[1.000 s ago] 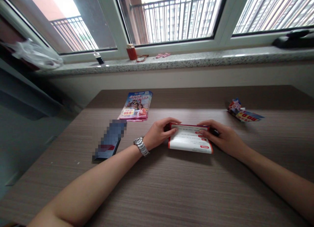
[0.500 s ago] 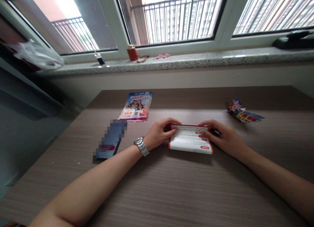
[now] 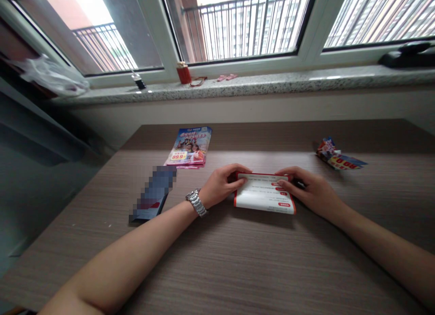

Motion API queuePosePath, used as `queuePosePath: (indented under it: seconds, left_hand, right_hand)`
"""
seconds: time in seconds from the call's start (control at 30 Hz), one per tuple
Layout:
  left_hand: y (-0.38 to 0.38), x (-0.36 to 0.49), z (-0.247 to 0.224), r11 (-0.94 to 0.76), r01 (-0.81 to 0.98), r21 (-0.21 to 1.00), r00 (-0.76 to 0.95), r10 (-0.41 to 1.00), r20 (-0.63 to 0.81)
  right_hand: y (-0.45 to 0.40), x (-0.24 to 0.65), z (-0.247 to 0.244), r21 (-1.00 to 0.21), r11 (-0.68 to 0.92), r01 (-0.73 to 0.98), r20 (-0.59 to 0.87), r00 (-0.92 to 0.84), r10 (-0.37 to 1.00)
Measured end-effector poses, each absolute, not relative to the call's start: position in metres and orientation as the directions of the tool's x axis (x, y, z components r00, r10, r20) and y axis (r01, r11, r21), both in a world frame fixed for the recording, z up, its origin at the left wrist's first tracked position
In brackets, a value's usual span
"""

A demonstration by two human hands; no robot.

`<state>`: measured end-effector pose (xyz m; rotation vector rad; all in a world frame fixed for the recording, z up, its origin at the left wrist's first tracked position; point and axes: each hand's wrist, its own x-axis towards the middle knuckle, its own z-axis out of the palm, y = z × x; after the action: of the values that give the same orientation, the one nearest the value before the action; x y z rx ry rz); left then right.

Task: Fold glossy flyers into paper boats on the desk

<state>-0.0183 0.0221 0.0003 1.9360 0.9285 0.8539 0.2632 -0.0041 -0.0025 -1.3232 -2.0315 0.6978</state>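
Observation:
Between my hands is a paper flyer [image 3: 263,195], bent over along its far edge, its white printed side with red labels facing me. My left hand [image 3: 222,184] pinches the flyer's upper left corner between thumb and fingers; a metal watch is on that wrist. At the upper right corner, my right hand [image 3: 304,186] grips the same flyer, thumb on the near face and fingers behind. The near edge hangs loose just above the wooden table [image 3: 217,260], casting a shadow. What the underside looks like is hidden.
A stack of colourful flyers [image 3: 190,147] lies at the back left. Nearer, a dark flat blurred-out object [image 3: 152,195] rests beside my left forearm. A folded flyer [image 3: 338,158] stands at the right. On the granite sill [image 3: 272,84] sits a red lighter-like object [image 3: 184,74].

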Motion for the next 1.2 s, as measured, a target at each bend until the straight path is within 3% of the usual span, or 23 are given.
queuePosePath:
  seconds: [1.2]
  left_hand:
    - [0.0214, -0.0182, 0.0007, -0.398, 0.313, 0.863, 0.483, 0.849, 0.216]
  right_hand:
    - [-0.0061, 0.2635, 0.0006, -0.688, 0.369, 0.625, 0.236, -0.288, 0.928]
